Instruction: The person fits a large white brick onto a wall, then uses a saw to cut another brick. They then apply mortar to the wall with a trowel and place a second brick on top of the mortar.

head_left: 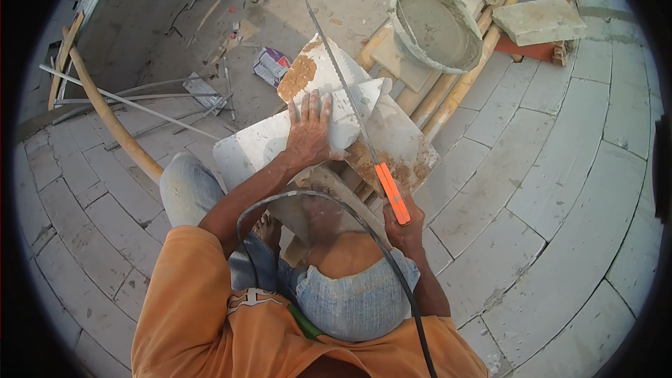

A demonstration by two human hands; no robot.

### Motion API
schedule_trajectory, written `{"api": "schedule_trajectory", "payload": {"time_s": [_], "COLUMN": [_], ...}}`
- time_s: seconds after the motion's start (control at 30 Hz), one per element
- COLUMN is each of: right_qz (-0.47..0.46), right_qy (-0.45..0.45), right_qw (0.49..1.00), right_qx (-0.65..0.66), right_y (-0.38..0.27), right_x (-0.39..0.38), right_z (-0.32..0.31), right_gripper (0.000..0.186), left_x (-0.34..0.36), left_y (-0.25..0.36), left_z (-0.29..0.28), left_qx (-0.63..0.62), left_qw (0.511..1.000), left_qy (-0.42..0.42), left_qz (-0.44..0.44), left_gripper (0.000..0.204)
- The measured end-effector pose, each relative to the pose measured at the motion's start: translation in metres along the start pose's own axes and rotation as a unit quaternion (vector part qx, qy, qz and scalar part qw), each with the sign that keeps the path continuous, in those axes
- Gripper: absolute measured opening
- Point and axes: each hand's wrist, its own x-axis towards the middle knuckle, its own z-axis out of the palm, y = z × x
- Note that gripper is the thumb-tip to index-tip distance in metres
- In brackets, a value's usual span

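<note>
A hand saw (392,193) with an orange handle and a long toothed blade is in my right hand (408,224), whose fingers wrap round the lower handle. Its blade slants up and to the left across a pale block (246,145), which looks like lightweight concrete. On top of that block lies my left hand (309,130), flat with the fingers apart, left of the blade. A brown-stained slab (400,129) sticks out under the saw on the right, and another stained piece (299,73) shows beyond my left hand. How deep the blade sits in the block, I cannot tell.
Beyond the slabs a bucket (400,36) of grey mortar stands by wooden poles (448,108). A concrete chunk (539,22) rests on a reddish frame at the far right. Metal strips (133,103) and a curved pole (112,122) lie left. A black cable (353,211) crosses my lap.
</note>
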Motion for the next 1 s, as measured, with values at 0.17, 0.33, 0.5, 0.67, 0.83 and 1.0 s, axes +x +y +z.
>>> {"api": "schedule_trajectory", "payload": {"time_s": [0.17, 0.33, 0.5, 0.67, 0.83, 1.0], "right_qz": [-0.081, 0.054, 0.033, 0.123, 0.069, 0.039], "right_qy": [0.03, 0.013, -0.003, 0.018, -0.019, -0.029], "right_qw": [0.993, 0.998, 0.999, 0.977, 0.997, 0.999], "right_qx": [-0.077, 0.004, -0.032, 0.172, 0.001, 0.003], "right_y": [0.029, 0.017, 0.0, 0.018, -0.008, -0.013], "right_x": [-0.034, -0.06, -0.03, -0.084, -0.052, -0.038], "right_z": [-0.001, -0.029, -0.023, -0.034, -0.04, -0.031], "right_gripper": [0.049, 0.048, 0.048, 0.051, 0.054, 0.054], "left_x": [-0.002, 0.0, 0.0, 0.004, 0.0, 0.0], "left_y": [-0.006, -0.001, 0.0, -0.004, 0.003, -0.007], "left_z": [0.004, -0.005, -0.003, -0.006, -0.002, 0.004], "left_qx": [-0.059, -0.047, -0.033, -0.034, -0.038, -0.04], "left_qw": [0.998, 0.999, 0.999, 0.999, 0.999, 0.998], "left_qy": [0.037, 0.01, 0.012, 0.015, 0.024, 0.045], "left_qz": [0.004, 0.007, 0.017, 0.022, 0.022, 0.013], "left_gripper": [0.14, 0.14, 0.138, 0.134, 0.136, 0.137]}}
